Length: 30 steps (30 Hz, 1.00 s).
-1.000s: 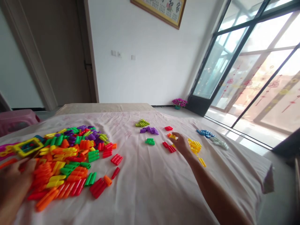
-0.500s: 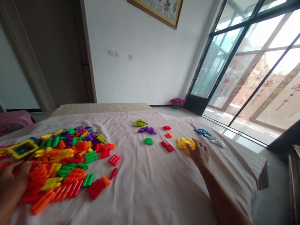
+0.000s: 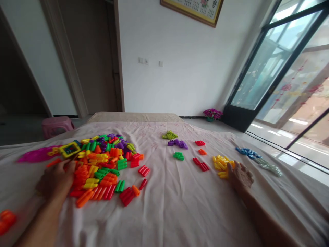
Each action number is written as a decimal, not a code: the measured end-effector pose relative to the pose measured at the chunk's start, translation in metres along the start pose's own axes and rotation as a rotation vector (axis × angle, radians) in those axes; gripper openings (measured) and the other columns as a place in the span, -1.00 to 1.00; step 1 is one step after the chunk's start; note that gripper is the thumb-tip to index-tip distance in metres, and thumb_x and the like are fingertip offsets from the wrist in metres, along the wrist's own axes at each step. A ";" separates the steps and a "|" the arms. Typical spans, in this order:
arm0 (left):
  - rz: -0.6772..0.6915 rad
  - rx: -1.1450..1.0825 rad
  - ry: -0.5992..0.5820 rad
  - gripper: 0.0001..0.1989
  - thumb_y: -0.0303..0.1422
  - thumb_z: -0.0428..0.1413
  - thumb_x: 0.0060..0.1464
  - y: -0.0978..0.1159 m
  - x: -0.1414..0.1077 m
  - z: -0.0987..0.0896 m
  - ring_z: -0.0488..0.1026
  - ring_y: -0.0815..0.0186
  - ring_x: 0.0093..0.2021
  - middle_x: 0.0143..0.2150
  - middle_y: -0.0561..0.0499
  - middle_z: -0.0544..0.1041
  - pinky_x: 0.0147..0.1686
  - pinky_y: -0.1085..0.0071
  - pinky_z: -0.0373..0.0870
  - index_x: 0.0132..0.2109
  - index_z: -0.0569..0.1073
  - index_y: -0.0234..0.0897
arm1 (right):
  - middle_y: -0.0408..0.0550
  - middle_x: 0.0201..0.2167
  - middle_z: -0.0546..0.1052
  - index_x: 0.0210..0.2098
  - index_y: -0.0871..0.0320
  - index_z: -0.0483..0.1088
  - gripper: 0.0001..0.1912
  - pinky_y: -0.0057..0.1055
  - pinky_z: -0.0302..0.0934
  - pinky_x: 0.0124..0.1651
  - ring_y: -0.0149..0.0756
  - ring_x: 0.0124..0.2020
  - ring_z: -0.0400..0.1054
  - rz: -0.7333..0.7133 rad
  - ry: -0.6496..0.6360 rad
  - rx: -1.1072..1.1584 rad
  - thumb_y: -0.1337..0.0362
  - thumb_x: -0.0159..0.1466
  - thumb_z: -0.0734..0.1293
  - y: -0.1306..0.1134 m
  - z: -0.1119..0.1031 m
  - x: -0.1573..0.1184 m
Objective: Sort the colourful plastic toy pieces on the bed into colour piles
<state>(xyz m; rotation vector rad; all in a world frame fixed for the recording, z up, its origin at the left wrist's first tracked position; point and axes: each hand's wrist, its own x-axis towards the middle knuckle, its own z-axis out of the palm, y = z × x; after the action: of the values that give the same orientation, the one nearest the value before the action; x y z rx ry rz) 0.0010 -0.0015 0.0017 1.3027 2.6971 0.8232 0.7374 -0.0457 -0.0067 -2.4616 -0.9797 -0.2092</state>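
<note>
A heap of mixed plastic building blocks (image 3: 102, 168), tube-shaped and joined side by side, covers the left of the cloth. My left hand (image 3: 56, 178) is at the heap's left edge, fingers bent inward beside orange blocks; what lies between them is hidden. Over on the right, my right hand (image 3: 240, 176) rests at the side of a small pile of yellow blocks (image 3: 220, 163). Its thumb touches the pile and its fingers are apart, the hand holding nothing I can see. A yellow frame-shaped toy (image 3: 69, 150) and a magenta item (image 3: 34, 154) lie beyond my left hand.
Single-colour groups lie apart: lime blocks (image 3: 169, 134), purple blocks (image 3: 178, 143), green blocks (image 3: 178, 156), red blocks (image 3: 201, 164), an orange block (image 3: 202, 151), blue blocks (image 3: 248, 152) and clear blocks (image 3: 268, 167). Blurred orange-red pieces (image 3: 7, 221) sit at the lower left. A pink stool (image 3: 58, 126) stands behind.
The view has turned left, so everything sits further right and more of my left arm shows. My right hand remains by the yellow blocks, my left hand by the heap.
</note>
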 end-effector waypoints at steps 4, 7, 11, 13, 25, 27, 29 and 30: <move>-0.014 -0.003 0.024 -0.25 0.13 -0.27 0.16 0.006 -0.003 -0.004 0.42 -0.18 0.04 0.15 -0.38 0.41 -0.05 -0.03 0.34 0.21 0.44 -0.20 | 0.08 0.30 0.29 0.20 0.05 0.36 -0.42 0.12 -0.04 0.30 0.15 0.32 0.07 -0.236 0.092 0.091 -0.02 0.35 0.03 -0.042 -0.002 -0.011; -0.015 -0.007 0.026 -0.25 0.14 -0.27 0.16 0.005 -0.003 -0.004 0.43 -0.16 0.04 0.15 -0.37 0.41 -0.03 -0.02 0.33 0.21 0.44 -0.20 | 0.07 0.17 0.43 0.05 0.05 0.48 -0.56 -0.02 0.06 0.28 0.01 0.20 0.26 -0.556 -0.061 0.267 0.08 0.34 0.12 -0.104 -0.001 -0.049; -0.019 -0.014 0.005 -0.25 0.15 -0.28 0.17 0.005 -0.004 -0.006 0.42 -0.15 0.06 0.14 -0.34 0.41 0.00 -0.01 0.33 0.22 0.43 -0.19 | 0.05 0.01 0.53 0.02 0.08 0.49 -0.63 -0.21 0.28 0.07 -0.14 -0.01 0.42 -0.894 -0.476 0.513 0.13 0.34 0.20 -0.194 0.002 -0.128; -0.020 -0.021 0.003 -0.25 0.15 -0.28 0.18 0.006 -0.005 -0.008 0.41 -0.14 0.08 0.15 -0.33 0.41 0.02 -0.01 0.32 0.23 0.43 -0.18 | 0.06 -0.04 0.54 0.03 0.11 0.49 -0.64 -0.26 0.29 0.02 -0.16 -0.07 0.43 -0.975 -0.590 0.495 0.13 0.33 0.26 -0.228 0.004 -0.166; -0.017 -0.032 0.011 -0.26 0.15 -0.28 0.18 0.004 -0.005 -0.006 0.41 -0.14 0.08 0.17 -0.31 0.39 0.05 -0.03 0.31 0.22 0.43 -0.17 | 0.01 -0.07 0.55 0.09 0.12 0.49 -0.52 -0.33 0.25 0.00 -0.17 -0.07 0.39 -1.053 -0.650 0.415 0.24 0.16 0.42 -0.282 0.013 -0.219; -0.013 -0.032 0.027 -0.30 0.12 -0.26 0.19 0.005 -0.005 -0.006 0.42 -0.12 0.07 0.14 -0.29 0.42 0.04 -0.02 0.32 0.20 0.45 -0.17 | 0.02 -0.08 0.57 0.08 0.14 0.49 -0.54 -0.31 0.24 0.03 -0.16 -0.05 0.39 -1.087 -0.603 0.450 0.33 0.16 0.39 -0.281 0.018 -0.219; -0.010 -0.038 0.043 -0.31 0.10 -0.24 0.20 0.006 -0.006 -0.006 0.42 -0.12 0.07 0.13 -0.29 0.44 0.04 -0.02 0.32 0.19 0.46 -0.17 | 0.02 -0.07 0.58 0.08 0.15 0.49 -0.54 -0.30 0.24 0.06 -0.16 -0.04 0.39 -1.095 -0.555 0.504 0.40 0.17 0.36 -0.281 0.025 -0.219; -0.012 -0.043 0.048 -0.31 0.10 -0.24 0.20 0.007 -0.007 -0.006 0.42 -0.13 0.07 0.14 -0.30 0.43 0.04 -0.03 0.32 0.20 0.46 -0.18 | 0.02 -0.07 0.58 0.08 0.15 0.48 -0.54 -0.30 0.24 0.07 -0.16 -0.04 0.39 -1.094 -0.537 0.537 0.41 0.17 0.36 -0.283 0.029 -0.219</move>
<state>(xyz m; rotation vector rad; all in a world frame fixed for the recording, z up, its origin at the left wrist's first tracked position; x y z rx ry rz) 0.0087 -0.0057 0.0093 1.2724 2.7048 0.9174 0.3838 0.0132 0.0064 -1.2964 -2.1845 0.3521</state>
